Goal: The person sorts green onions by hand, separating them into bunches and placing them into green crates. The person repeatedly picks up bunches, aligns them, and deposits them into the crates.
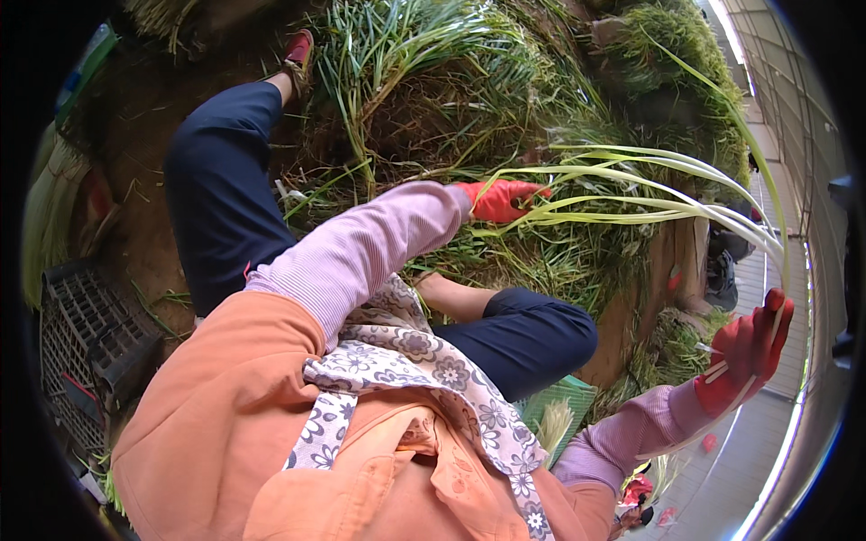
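My right hand (747, 348), in a red glove, is raised at the right and grips a few long leafy stalks (717, 211). Their pale stem ends stick out below the fist. From there the stalks arch leftward, and their yellow-green leaves hang towards the middle of the view. My left hand (502, 200), also red-gloved, is at those leaf tips with its fingers curled. One leaf crosses over the glove; whether the fingers pinch any leaf is unclear. Under the left hand lies a heap of loose green leaves (541, 260).
A larger pile of green stalks with roots (433, 88) lies beyond my legs. Black plastic crates (88, 324) stand at left, near a pale bundle of stalks (51, 216). A green basket (565, 406) sits by my right knee. More grassy heaps (683, 88) line the far right.
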The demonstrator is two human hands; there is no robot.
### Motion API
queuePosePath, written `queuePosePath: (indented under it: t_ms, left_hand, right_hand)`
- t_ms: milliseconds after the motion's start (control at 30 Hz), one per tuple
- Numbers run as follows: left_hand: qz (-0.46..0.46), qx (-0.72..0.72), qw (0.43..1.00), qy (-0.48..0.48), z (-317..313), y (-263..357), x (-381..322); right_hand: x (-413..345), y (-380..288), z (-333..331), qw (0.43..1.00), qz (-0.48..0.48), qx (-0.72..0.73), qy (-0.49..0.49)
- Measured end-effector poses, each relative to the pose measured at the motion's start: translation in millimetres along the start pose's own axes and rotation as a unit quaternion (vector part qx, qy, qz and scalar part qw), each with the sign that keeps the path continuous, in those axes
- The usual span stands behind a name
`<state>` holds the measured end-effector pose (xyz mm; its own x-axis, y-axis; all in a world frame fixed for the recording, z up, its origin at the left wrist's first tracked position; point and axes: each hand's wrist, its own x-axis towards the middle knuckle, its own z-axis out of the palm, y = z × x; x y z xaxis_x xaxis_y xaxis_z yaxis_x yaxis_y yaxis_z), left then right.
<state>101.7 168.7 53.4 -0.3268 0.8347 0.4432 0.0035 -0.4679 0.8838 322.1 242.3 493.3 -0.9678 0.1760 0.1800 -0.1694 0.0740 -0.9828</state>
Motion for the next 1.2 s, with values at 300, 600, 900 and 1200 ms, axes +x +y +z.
queuePosePath:
  t_ms: [300, 600, 900, 1200]
  left_hand:
    - [-0.208, 0.365, 0.906, -0.050, -13, 15, -63]
    - [-0.273, -0.014, 0.961, -0.045, 18, 157, -72]
    - [-0.328, -0.163, 0.926, -0.094, 25, 135, -66]
    - [-0.325, 0.098, 0.941, 0.006, -27, 24, -5]
  right_hand:
    - [-3, 46, -46, 0.978, -0.060, -0.112, 0.168]
    - [60, 293, 30, 0.844, -0.061, -0.044, 0.531]
    - [43, 343, 38, 0.783, -0.009, 0.015, 0.622]
    - [58, 372, 44, 0.835, 0.064, 0.345, 0.424]
